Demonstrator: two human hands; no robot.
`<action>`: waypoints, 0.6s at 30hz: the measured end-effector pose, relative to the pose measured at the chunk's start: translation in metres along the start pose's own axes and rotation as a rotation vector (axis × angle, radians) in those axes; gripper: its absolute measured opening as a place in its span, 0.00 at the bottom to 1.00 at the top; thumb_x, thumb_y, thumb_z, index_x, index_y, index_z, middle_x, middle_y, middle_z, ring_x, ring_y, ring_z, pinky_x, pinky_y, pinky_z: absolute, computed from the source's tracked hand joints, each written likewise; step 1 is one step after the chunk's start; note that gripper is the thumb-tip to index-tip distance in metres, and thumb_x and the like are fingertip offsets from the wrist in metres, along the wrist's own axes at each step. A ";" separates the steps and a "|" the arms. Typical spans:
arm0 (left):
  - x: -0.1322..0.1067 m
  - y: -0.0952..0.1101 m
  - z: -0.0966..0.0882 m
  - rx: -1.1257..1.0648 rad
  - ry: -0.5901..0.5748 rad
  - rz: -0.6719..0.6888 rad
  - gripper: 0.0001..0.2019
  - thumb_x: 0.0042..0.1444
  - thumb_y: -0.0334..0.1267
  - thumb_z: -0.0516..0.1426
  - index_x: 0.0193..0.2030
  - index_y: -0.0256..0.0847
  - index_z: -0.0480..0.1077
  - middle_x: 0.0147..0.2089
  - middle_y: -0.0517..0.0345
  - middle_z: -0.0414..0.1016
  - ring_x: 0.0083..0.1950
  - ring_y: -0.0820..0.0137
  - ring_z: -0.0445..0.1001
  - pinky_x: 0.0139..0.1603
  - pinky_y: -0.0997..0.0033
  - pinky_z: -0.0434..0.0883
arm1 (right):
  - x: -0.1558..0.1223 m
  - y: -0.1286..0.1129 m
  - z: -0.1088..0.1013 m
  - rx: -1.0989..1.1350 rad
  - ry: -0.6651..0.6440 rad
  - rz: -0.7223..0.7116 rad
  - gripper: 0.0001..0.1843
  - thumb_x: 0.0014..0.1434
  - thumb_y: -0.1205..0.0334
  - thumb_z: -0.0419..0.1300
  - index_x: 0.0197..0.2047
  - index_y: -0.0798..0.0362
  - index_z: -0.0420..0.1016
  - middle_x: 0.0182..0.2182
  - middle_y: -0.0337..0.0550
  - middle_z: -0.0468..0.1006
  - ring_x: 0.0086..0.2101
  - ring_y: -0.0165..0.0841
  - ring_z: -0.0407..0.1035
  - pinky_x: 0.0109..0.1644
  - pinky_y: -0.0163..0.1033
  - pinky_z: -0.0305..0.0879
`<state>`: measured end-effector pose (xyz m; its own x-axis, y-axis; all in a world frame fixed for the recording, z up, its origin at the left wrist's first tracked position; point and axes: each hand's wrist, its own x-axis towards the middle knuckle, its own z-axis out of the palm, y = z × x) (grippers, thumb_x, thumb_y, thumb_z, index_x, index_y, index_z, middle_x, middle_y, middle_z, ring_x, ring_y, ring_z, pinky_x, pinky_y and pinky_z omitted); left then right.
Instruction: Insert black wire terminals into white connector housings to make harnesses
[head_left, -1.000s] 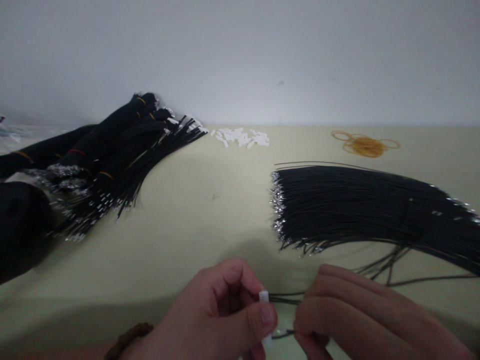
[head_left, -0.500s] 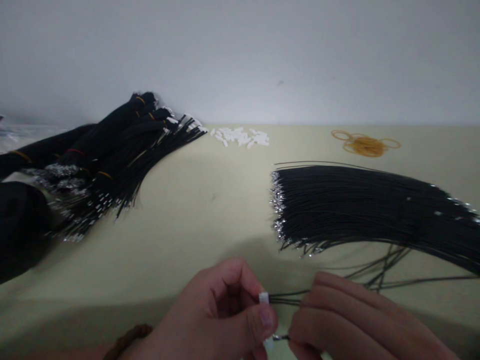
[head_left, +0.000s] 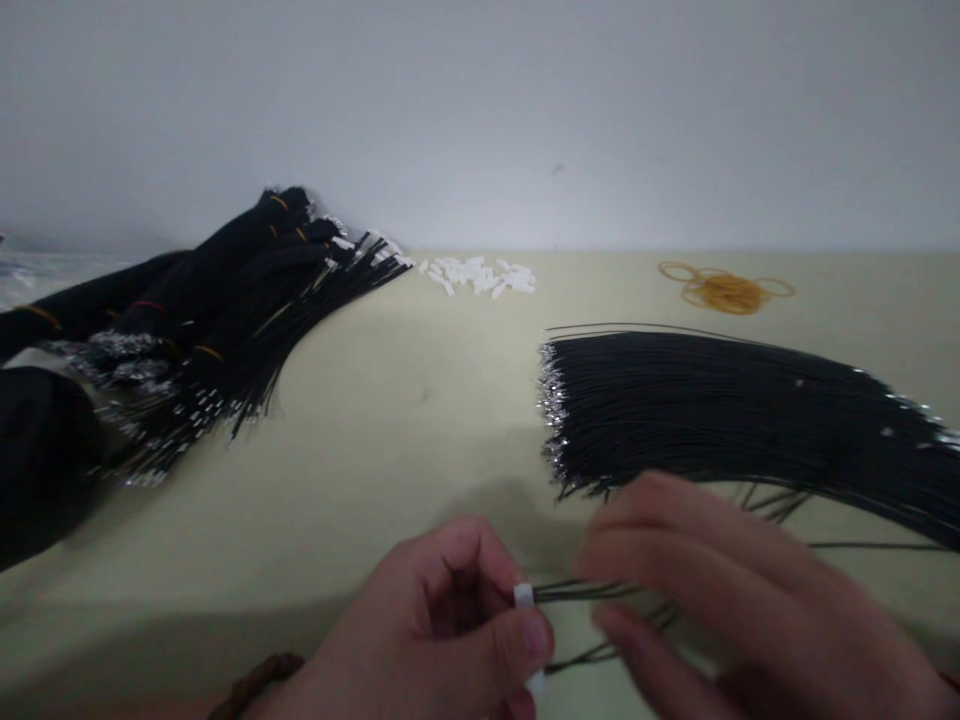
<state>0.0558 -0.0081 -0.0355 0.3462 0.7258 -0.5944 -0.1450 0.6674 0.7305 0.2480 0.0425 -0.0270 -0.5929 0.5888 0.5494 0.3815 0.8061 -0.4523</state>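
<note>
Pale tabletop (head_left: 390, 430), open between wire bundles (head_left: 720, 420).
Left hand (head_left: 442, 610) pinching white connector (head_left: 523, 596); right hand (head_left: 720, 570) blurred, grip unclear.

Dim, flat, greyish light shows no clear source, a soft shadow dulls the near part of the pale green tabletop (head_left: 390, 450), motion blur smears the bare right hand (head_left: 720, 590), and small glints spark along the shiny metal tips of the black wire bundle (head_left: 553, 410) at right

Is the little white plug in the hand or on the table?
Held up: the left hand pinches the white connector between its fingers, with black wires trailing out.
</note>
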 end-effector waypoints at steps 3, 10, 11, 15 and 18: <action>0.003 0.001 0.001 -0.035 -0.003 0.023 0.18 0.44 0.47 0.64 0.29 0.37 0.62 0.21 0.65 0.69 0.21 0.78 0.69 0.21 0.82 0.65 | 0.009 0.024 -0.008 -0.305 -0.053 0.036 0.10 0.63 0.64 0.50 0.43 0.57 0.69 0.41 0.40 0.66 0.42 0.27 0.60 0.48 0.34 0.58; 0.003 0.006 0.006 -0.076 0.036 0.027 0.20 0.39 0.47 0.66 0.27 0.37 0.63 0.19 0.65 0.69 0.20 0.78 0.69 0.19 0.82 0.69 | 0.006 0.043 -0.004 -0.382 -0.075 -0.023 0.11 0.64 0.65 0.50 0.35 0.58 0.72 0.38 0.39 0.67 0.40 0.27 0.60 0.47 0.37 0.58; 0.002 0.006 0.006 -0.081 0.035 0.026 0.20 0.38 0.47 0.67 0.27 0.37 0.63 0.19 0.65 0.69 0.20 0.78 0.69 0.19 0.82 0.69 | 0.005 0.042 -0.004 -0.370 -0.065 -0.027 0.10 0.63 0.65 0.50 0.36 0.57 0.72 0.38 0.38 0.68 0.41 0.27 0.60 0.47 0.37 0.58; 0.004 0.008 0.006 -0.091 0.025 0.038 0.19 0.40 0.46 0.66 0.26 0.36 0.63 0.18 0.65 0.69 0.19 0.78 0.69 0.18 0.82 0.69 | 0.003 0.045 -0.005 -0.345 -0.049 -0.045 0.08 0.63 0.66 0.52 0.37 0.56 0.72 0.40 0.37 0.68 0.43 0.27 0.60 0.48 0.37 0.58; 0.004 0.009 0.007 -0.117 0.035 0.046 0.19 0.39 0.45 0.67 0.26 0.36 0.63 0.18 0.64 0.69 0.19 0.78 0.69 0.18 0.82 0.70 | 0.003 0.044 -0.007 -0.309 -0.033 -0.053 0.07 0.62 0.67 0.52 0.37 0.57 0.70 0.40 0.38 0.67 0.43 0.27 0.60 0.49 0.37 0.59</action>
<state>0.0623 0.0001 -0.0292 0.3047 0.7601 -0.5739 -0.2678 0.6466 0.7143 0.2679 0.0805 -0.0399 -0.6384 0.5470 0.5416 0.5438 0.8184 -0.1857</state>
